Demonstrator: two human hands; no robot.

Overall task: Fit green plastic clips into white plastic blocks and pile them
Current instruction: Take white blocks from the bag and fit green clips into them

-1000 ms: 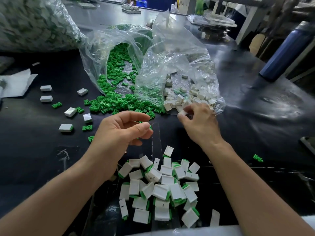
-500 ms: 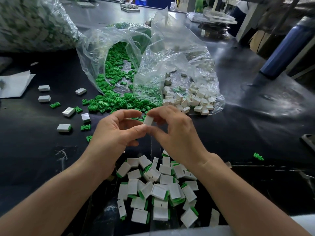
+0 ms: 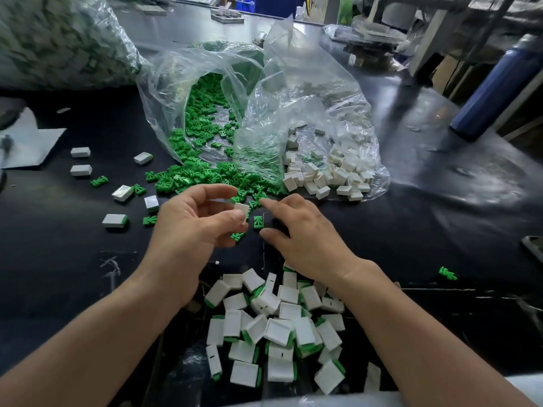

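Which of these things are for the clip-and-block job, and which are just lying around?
For the job: white block in left hand; green clip near right hand; green clip heap; loose white blocks; finished pile.
Just lying about: blue bottle; white paper.

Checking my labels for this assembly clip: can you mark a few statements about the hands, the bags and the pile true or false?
1. The left hand pinches a white block. True.
2. The right hand already grips a green clip. False: its finger and thumb are spread either side of a clip lying on the table, not closed on it.
3. The pile of fitted blocks lies nearest the person. True.
4. The bag of white blocks lies left of the bag of green clips. False: it lies to the right.
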